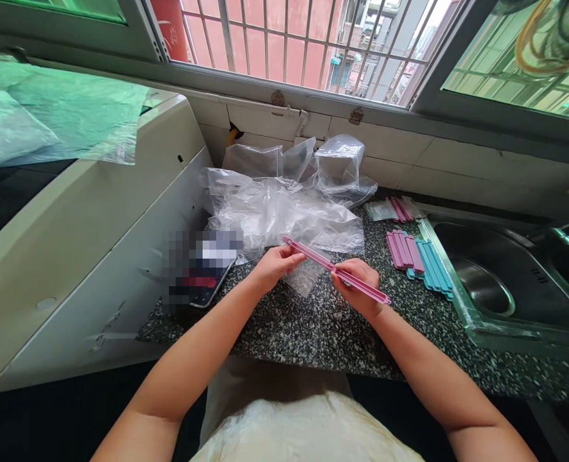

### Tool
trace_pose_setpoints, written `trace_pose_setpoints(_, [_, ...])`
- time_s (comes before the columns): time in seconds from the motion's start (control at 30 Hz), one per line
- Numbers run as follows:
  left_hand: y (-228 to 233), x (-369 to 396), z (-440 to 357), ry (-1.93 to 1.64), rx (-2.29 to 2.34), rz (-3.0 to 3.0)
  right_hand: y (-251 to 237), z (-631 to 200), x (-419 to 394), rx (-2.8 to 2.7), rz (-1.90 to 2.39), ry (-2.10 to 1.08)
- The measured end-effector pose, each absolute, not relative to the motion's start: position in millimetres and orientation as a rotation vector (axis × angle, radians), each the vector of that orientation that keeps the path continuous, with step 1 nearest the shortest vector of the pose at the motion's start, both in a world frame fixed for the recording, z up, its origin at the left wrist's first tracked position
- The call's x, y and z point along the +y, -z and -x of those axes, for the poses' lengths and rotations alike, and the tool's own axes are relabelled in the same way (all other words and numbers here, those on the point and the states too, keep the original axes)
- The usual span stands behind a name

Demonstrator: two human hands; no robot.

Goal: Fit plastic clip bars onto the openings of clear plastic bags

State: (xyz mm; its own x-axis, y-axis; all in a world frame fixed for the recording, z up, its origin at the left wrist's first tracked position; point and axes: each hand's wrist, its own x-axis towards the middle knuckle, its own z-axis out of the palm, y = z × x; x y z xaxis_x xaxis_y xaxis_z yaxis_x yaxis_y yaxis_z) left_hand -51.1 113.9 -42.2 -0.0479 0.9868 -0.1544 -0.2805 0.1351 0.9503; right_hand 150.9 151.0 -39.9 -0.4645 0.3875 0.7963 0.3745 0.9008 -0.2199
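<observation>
Hands [275,264] [356,285] hold one pink clip [335,270]; roughly ten more clips [419,260] nearby.

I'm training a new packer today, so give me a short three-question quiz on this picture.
1. True or false: both hands grip the pink sealing clip.
2. Which colour of clips lies nearest the sink? A pink, B blue, C green.
3. What lies on the counter behind the clip in hand?

Key:
1. True: the left hand holds one end, the right hand the middle.
2. B, the blue clips; the pink clips lie left of them.
3. A heap of clear plastic bags.
</observation>
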Motion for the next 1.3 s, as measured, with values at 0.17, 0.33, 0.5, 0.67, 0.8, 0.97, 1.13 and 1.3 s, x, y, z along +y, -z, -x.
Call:
trace_pose_setpoints(0.17, [43.2,115.6,52.5,-1.272,1.082,-0.756,42.4,-150.2,150.5,-2.104,0.54,-0.043])
trace_pose_setpoints(0.33, [42.4,115.1,53.6,-1.249,1.069,-0.677,44.1,-148.9,150.1,-2.11,0.516,-0.072])
trace_pose_setpoints(0.5, [41.1,115.1,54.0,-1.242,1.075,-0.648,45.2,-148.9,150.7,-2.111,0.497,-0.08])
trace_pose_setpoints(0.67, [41.5,115.6,54.5,-1.219,1.081,-0.655,44.6,-149.7,150.3,-2.134,0.508,-0.093])
trace_pose_setpoints(0.8, [40.8,115.5,54.4,-1.207,1.086,-0.668,41.4,-151.2,150.0,-2.17,0.531,-0.104])
trace_pose_setpoints(0.97, [41.8,115.8,54.0,-1.224,1.087,-0.691,40.4,-153.9,151.3,-2.198,0.558,-0.101])
trace_pose_setpoints(1.13, [43.3,115.7,53.8,-1.248,1.073,-0.696,39.1,-155.2,151.5,-2.209,0.56,-0.045])
trace_pose_setpoints(1.3, [42.5,115.7,52.5,-1.31,1.058,-0.679,34.3,-155.9,150.7,-2.202,0.552,0.094])
